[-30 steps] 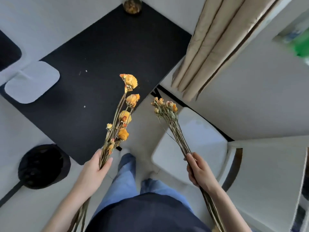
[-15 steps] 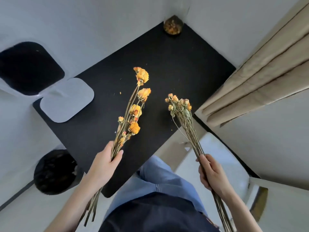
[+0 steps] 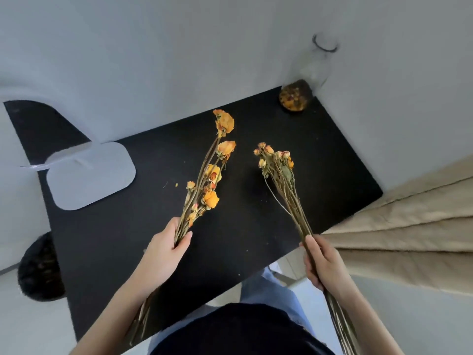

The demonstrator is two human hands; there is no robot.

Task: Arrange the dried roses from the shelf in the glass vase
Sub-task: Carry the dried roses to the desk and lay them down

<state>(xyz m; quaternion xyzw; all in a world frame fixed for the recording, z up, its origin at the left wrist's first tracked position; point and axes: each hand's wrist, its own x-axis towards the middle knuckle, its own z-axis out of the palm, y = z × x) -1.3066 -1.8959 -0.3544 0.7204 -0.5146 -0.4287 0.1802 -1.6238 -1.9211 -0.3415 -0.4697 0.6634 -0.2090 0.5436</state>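
The large-bloomed bunch (image 3: 211,175) of dried roses runs lengthwise from near left to far right, its orange heads pointing toward the back wall and its cut ends trailing under the left forearm. The small-budded bunch (image 3: 281,170) slants the other way, heads up and leftward, with its stems passing back along the right forearm. Both are held above the black table (image 3: 256,213), their heads apart. The glass vase (image 3: 311,70) stands upright at the table's far right corner against the wall, dried petals in its bottom, well apart from both bunches. A white pad (image 3: 89,175) lies on the table's left part, and a beige curtain (image 3: 409,226) hangs beside its right edge. The left hand (image 3: 166,249) grips the large-bloomed bunch at mid-stem with fingers and thumb wrapped round it. The right hand (image 3: 325,267) clasps the small-budded bunch likewise.
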